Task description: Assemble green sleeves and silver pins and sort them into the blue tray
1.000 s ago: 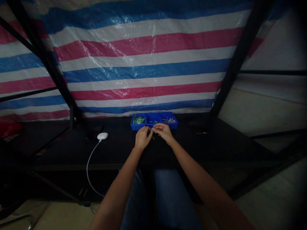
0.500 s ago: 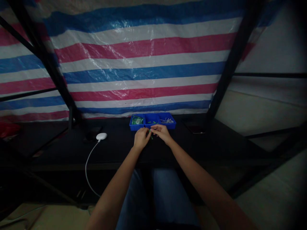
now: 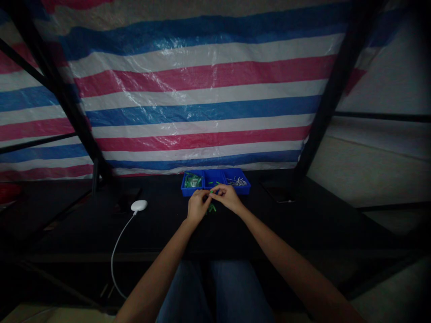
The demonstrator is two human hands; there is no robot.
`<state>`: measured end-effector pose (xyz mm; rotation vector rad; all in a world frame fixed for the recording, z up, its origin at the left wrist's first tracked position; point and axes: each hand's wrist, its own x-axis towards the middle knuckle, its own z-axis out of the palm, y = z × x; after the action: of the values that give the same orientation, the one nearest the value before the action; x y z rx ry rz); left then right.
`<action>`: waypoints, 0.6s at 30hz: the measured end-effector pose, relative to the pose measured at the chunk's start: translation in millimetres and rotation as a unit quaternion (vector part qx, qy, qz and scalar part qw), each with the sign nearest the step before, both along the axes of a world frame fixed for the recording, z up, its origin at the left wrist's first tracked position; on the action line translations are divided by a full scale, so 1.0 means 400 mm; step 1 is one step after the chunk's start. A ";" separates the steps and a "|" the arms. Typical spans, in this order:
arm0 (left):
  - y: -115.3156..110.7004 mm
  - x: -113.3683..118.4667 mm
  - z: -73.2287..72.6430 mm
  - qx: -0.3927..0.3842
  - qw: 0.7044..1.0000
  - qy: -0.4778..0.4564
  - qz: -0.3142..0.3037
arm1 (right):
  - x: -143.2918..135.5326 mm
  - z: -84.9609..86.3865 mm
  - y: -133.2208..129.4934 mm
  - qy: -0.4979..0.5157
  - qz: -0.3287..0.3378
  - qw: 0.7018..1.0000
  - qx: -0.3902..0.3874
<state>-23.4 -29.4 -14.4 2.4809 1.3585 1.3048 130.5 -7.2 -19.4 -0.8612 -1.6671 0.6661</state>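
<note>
My left hand (image 3: 198, 204) and my right hand (image 3: 228, 198) meet at their fingertips, pinched on a small green piece (image 3: 211, 192) in front of a blue divided tray (image 3: 187, 193). On the black table (image 3: 161, 224), just below the fingers, lie several green pieces (image 3: 212, 208). The tray's left compartment holds green and whitish pieces (image 3: 193, 181), its middle one a few green bits (image 3: 210, 183), and its right one silvery metal pins (image 3: 237, 181). Fine detail of the held piece is too small to make out.
A white round device (image 3: 139, 206) with a white cable is on the table to the left. A dark phone-like object (image 3: 281, 193) lies right of the tray. Behind stands a striped plastic sheet (image 3: 202, 107) between black frame posts (image 3: 323, 103).
The camera view has tilted up, so everything sits lower in the picture. My hands remain together at the fingertips, and more of the green pieces on the table below them now shows.
</note>
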 end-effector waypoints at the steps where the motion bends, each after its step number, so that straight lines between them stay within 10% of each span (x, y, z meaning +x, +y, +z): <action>1: 0.005 0.000 0.004 0.002 1.000 -0.006 -0.005 | 0.001 0.006 0.004 -0.007 -0.010 1.000 0.013; 18: 0.120 0.044 0.071 0.009 0.998 -0.022 -0.050 | 0.033 0.097 0.053 -0.026 -0.085 0.995 0.045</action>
<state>-5.9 18.5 14.1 2.4794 1.2013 1.3483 143.8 13.8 19.5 -0.9499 -1.6348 0.4518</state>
